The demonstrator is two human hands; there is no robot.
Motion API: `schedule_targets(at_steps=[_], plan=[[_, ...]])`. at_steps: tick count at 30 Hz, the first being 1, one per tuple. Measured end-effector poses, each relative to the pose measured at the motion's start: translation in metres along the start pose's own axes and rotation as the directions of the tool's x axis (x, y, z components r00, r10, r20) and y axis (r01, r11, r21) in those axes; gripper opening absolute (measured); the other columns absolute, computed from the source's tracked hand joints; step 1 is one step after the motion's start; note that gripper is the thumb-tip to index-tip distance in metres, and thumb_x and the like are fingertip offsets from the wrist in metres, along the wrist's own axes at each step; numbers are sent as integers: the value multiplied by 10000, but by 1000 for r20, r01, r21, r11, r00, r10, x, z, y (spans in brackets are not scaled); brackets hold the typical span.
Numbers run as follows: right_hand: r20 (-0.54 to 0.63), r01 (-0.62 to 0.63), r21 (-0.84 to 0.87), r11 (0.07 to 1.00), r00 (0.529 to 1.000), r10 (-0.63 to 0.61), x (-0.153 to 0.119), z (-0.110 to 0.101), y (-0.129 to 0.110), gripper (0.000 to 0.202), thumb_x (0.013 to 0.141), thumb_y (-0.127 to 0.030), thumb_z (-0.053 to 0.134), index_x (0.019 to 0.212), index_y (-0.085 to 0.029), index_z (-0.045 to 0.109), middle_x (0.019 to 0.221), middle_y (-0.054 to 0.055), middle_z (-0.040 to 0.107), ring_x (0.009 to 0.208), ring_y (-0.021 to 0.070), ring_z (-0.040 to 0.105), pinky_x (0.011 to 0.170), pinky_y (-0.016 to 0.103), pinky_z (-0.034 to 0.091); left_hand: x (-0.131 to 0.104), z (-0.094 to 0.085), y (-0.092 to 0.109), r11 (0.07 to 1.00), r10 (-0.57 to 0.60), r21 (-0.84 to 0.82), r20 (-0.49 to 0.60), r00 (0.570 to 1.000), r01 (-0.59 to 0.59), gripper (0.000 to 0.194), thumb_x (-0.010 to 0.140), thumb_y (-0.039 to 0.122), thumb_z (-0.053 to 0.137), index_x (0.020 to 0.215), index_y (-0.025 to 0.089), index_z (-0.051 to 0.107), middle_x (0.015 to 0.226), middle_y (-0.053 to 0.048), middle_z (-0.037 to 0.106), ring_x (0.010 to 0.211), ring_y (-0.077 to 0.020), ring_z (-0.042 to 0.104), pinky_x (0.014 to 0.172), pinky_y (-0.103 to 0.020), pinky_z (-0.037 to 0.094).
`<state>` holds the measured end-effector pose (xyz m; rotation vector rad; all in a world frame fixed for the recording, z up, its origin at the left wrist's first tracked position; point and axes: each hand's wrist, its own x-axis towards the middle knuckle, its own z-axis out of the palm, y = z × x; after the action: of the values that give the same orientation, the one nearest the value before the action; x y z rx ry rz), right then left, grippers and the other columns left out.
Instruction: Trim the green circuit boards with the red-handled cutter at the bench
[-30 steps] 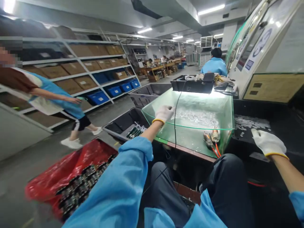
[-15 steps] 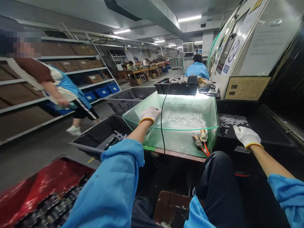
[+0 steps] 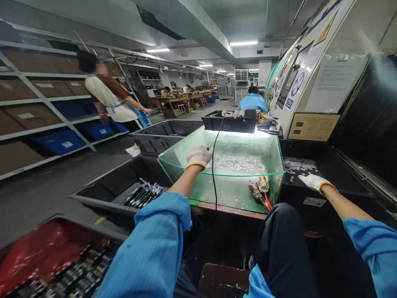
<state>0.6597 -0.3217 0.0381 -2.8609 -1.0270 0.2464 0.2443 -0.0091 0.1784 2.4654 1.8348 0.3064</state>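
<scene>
Stickers (image 3: 298, 82) are lining the white machine (image 3: 303, 99) at right on my feed, a warning triangle (image 3: 325, 31) among them; I am finding their small lettering illegible. The left hand (image 3: 199, 156), curled, is hanging at the glass box (image 3: 231, 190); the right hand (image 3: 313, 182) is hovering near white bits (image 3: 299, 164) in a black bin (image 3: 338, 178). I cannot tell whether either is gripping anything. Two tools (image 3: 255, 191) are resting at the box's near right corner. Shelves (image 3: 46, 101) are lining the grey floor (image 3: 77, 176).

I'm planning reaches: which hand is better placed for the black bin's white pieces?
Probably the right hand: it's nearer the white pieces, while the left hand is at the glass box.
</scene>
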Motion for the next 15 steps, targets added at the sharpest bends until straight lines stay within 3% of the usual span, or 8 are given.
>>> schedule_targets(at_steps=[3,7,11,15], plan=[[73,-23,10,1000,997,23,-5,-3,-2,729,1020,-650,377,1336,-95,728,1429,224,616,1312,365,605,1126,470,439,1,1,-1,1000,8,-11,-9,1000,-8,576,1001,526,337,1135,205,797,1193,-173,751,1084,-352,704,798,-386,508],[80,-35,22,999,996,33,-14,-8,-5,757,1027,-662,303,1343,-118,724,1437,208,614,1313,382,595,1114,494,435,2,2,0,1000,-4,-9,-2,1000,4,578,990,545,347,1111,206,800,1191,-179,750,1076,-351,709,800,-388,516],[27,-33,45,998,999,32,-28,-15,-11,719,1026,-641,282,1272,-161,757,1361,192,667,1227,371,641,1005,472,484,-1,1,-1,1000,5,-9,-9,1000,-5,578,996,543,336,1137,216,792,1197,-165,752,1103,-340,708,831,-378,521],[-92,-82,109,991,991,92,-50,-23,-22,689,1014,-681,259,1026,-243,791,1161,137,745,1015,324,699,804,393,495,-2,-1,-2,1000,16,-15,1,1000,-16,589,1008,536,320,1152,210,788,1221,-166,746,1128,-335,705,854,-370,527]])
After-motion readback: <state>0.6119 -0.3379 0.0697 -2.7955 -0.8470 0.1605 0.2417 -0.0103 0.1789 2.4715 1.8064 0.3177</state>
